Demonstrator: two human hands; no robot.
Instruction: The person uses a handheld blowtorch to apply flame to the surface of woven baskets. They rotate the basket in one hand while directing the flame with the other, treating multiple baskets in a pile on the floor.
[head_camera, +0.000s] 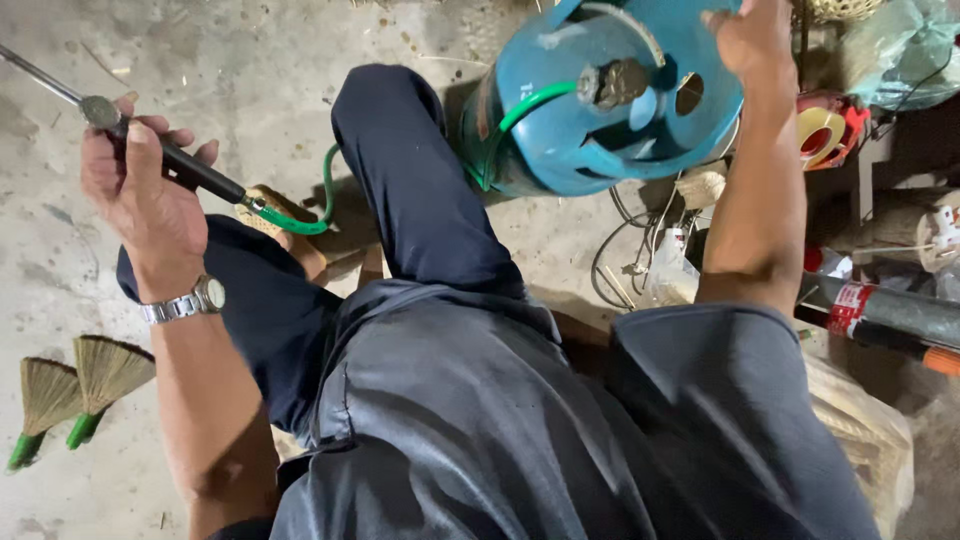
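My left hand (140, 190), with a metal watch on its wrist, grips the black handle of a gas torch (185, 165) whose metal tube runs off to the upper left. A green hose (325, 195) leads from the handle behind my knee to the valve (612, 82) of a blue gas cylinder (600, 100). My right hand (752, 35) reaches up and rests on the cylinder's top collar at the upper right. Its fingers are partly cut off by the frame edge. My dark trousers and grey shirt fill the lower middle.
Two small straw brushes with green handles (65, 395) lie on the concrete floor at the lower left. At the right are a red tape roll (825, 130), wires (630, 250), a grey tube with a red label (880, 312) and a woven basket (865, 430).
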